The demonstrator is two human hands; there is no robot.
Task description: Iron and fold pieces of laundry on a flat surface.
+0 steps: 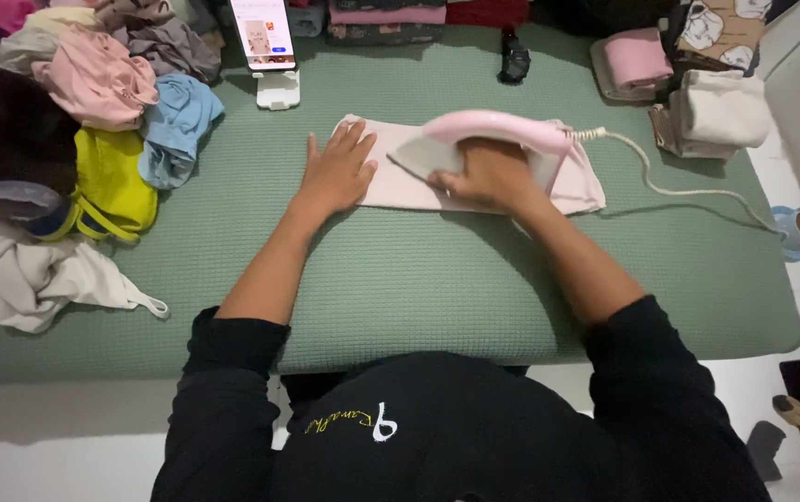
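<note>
A folded pale pink cloth [398, 189] lies on the green padded mat [400, 279]. My left hand [335, 169] rests flat on the cloth's left end, fingers spread. My right hand [489, 173] grips the handle of a pink and grey clothes iron [493, 130], whose soleplate sits on the cloth's middle and right part. The iron's white cord [669, 190] runs off to the right across the mat.
A heap of unfolded clothes [74, 139] covers the mat's left side. A phone on a white stand [265, 42] stands at the back. Folded garments [688, 84] are stacked at the back right. A small blue cup [798, 230] sits past the right edge.
</note>
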